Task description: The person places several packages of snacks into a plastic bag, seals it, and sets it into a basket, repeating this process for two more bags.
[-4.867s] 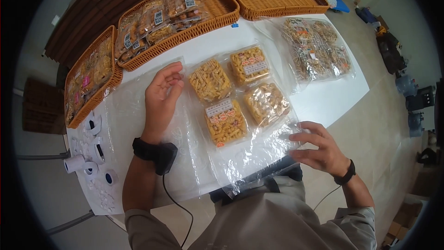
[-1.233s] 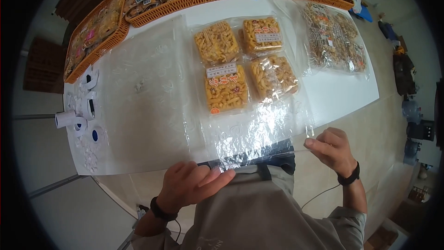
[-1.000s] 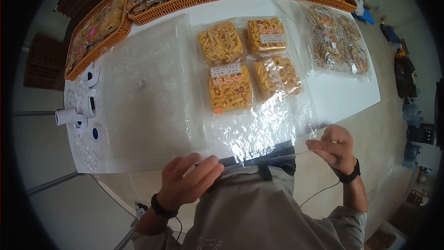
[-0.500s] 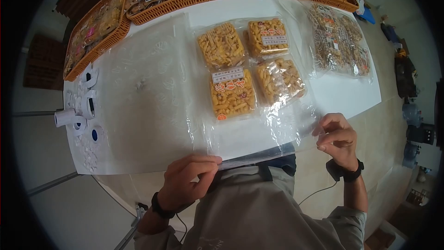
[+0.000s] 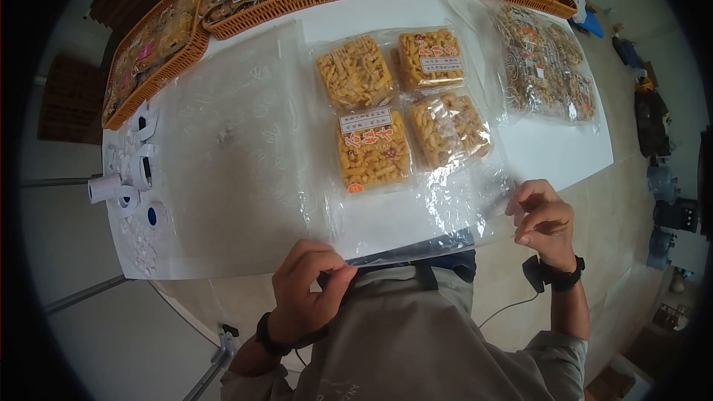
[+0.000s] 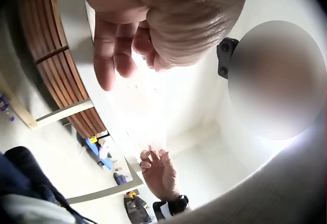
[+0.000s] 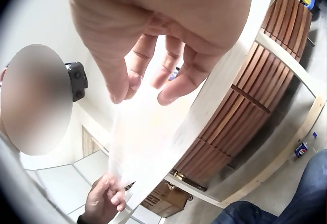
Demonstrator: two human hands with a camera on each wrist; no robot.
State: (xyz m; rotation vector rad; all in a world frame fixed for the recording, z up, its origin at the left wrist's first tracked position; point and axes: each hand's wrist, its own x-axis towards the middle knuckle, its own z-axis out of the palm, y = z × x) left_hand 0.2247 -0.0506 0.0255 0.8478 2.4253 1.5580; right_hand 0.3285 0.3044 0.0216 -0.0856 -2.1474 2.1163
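Observation:
A clear plastic bag [image 5: 445, 204] lies flat on the white table, its mouth at the near edge by the person's waist. Inside are several square packs of yellow fried snack pieces [image 5: 373, 150], some with printed labels. My left hand [image 5: 312, 282] is at the bag's near left corner, thumb and bent fingers pinching the film's edge. At the near right corner, my right hand [image 5: 548, 226] pinches the edge between thumb and fingers. In the right wrist view, film stretches from the right fingertips [image 7: 134, 83] toward the left hand [image 7: 103, 199].
More clear bags [image 5: 230, 148] lie flat to the left. Paper rolls [image 5: 108, 188] and scraps are at the table's left edge. Wicker trays [image 5: 316, 1] line the far side, two holding packaged snacks. Another filled bag [image 5: 546, 67] lies far right on the white table [image 5: 549, 152].
My left hand has come from beside the packs to the bag's near left corner, its fingers now more curled. My right hand has shifted slightly right and up, taking the bag's near right corner.

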